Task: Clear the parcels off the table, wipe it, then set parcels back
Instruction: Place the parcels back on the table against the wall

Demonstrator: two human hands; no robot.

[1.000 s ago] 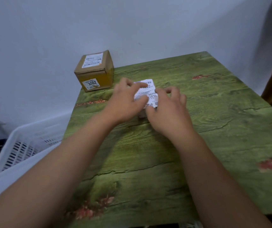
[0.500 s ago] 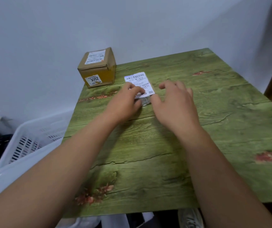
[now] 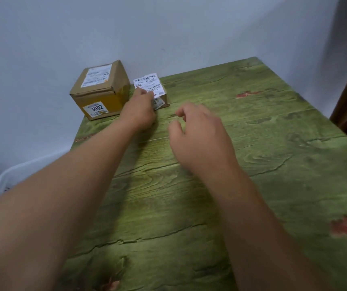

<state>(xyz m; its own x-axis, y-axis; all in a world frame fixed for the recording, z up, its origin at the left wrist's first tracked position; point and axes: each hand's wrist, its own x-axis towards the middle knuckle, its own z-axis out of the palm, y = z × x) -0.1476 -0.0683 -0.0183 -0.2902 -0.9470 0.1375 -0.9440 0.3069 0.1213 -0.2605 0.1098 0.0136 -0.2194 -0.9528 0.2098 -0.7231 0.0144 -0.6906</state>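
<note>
Two parcels sit at the far left corner of the green wood-grain surface (image 3: pixel 252 164), against the white wall. Larger cardboard box (image 3: pixel 101 90), sticker reading 3002, stands at the corner; small flat parcel (image 3: pixel 151 89) with a white shipping label lies just beside it on the right. Left hand (image 3: pixel 140 111) rests on the small parcel, fingertips on the label; whether it grips, cannot tell. Right hand (image 3: pixel 199 133) hovers nearby, fingers loosely curled, holding nothing. White plastic crate (image 3: pixel 6 179) off the left edge
</note>
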